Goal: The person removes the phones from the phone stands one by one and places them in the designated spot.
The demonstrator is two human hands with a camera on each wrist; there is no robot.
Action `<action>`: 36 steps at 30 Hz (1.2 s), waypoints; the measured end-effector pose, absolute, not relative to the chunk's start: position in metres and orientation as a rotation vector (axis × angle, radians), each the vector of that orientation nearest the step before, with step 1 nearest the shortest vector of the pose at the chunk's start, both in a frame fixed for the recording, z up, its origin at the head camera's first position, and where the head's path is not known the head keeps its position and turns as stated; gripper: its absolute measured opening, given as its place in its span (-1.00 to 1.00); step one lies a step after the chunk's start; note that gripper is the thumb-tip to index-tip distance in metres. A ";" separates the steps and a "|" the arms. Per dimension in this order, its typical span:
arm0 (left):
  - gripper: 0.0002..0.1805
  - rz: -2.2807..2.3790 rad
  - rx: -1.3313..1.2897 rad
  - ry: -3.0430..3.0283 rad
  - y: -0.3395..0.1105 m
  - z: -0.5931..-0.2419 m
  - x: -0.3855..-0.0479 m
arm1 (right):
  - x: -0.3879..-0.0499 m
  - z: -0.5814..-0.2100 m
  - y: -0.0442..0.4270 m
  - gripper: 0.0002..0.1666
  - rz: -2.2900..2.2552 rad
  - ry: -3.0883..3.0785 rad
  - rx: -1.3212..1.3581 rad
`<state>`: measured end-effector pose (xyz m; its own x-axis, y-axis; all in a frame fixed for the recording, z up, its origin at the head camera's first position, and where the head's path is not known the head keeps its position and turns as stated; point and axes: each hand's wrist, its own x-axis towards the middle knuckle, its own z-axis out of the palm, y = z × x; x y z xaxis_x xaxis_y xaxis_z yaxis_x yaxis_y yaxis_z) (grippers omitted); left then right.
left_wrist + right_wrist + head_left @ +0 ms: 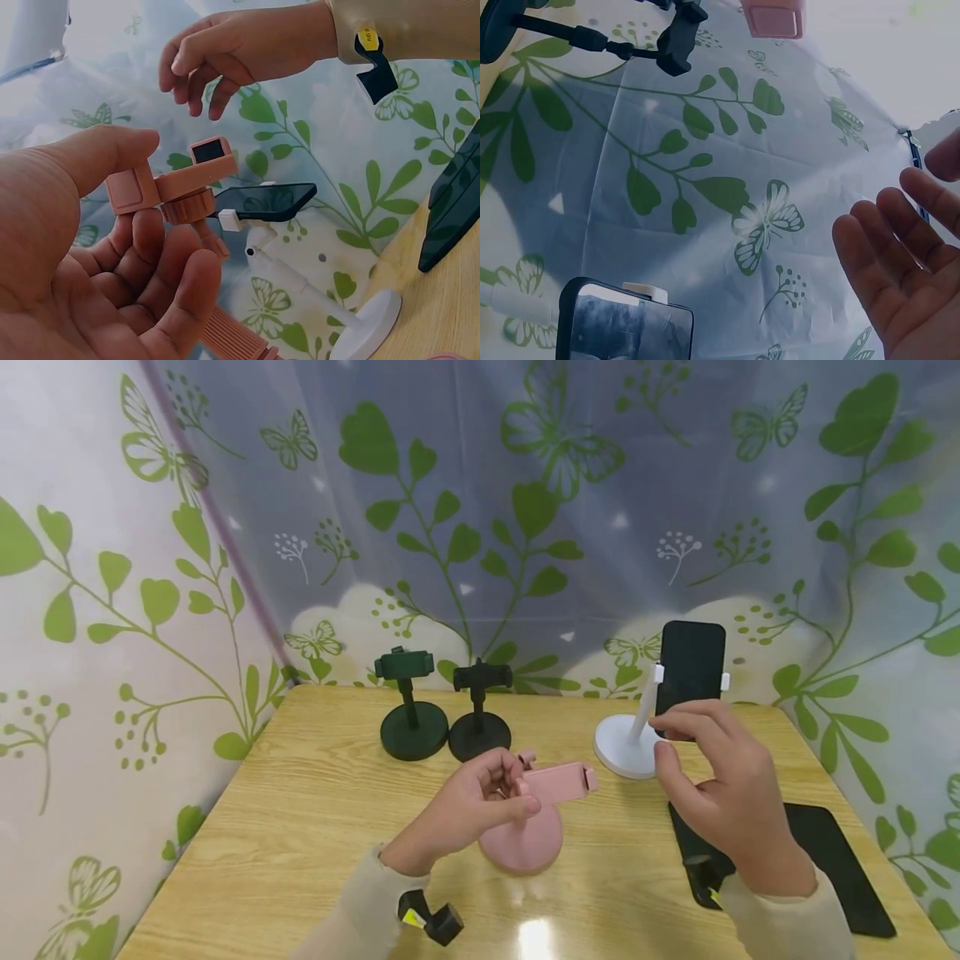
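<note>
A pink phone stand [527, 847] with a round base stands upright near the middle of the table. My left hand [472, 806] pinches the left end of its clamp [562, 782] between thumb and fingers; the left wrist view shows the thumb on top of that clamp end [131, 187]. Raised in the air to the right is my right hand [731, 789], its fingers loosely bent and holding nothing. Behind it stands a white phone stand [624, 747] with a dark phone [692, 664] upright in its clamp. The right hand overlaps the phone's lower part in the head view.
Dark green [414, 732] and black [480, 739] phone stands, both without phones, stand side by side at the back. Two flat black devices, one partly under my right arm [697, 868] and a larger one [843, 872], lie at the right. A patterned curtain [480, 527] hangs behind the table.
</note>
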<state>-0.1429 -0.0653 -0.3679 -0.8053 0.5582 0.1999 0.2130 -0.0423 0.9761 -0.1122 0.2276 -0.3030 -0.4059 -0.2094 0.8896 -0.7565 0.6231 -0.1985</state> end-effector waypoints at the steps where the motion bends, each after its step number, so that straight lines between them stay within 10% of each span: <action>1: -0.72 1.926 0.822 1.982 -0.065 -0.368 -0.143 | -0.113 -0.303 0.227 -0.51 0.764 -1.927 0.773; 36: -0.69 2.133 0.583 2.013 -0.036 -0.355 -0.180 | -0.124 -0.330 0.239 -0.75 0.944 -1.946 0.685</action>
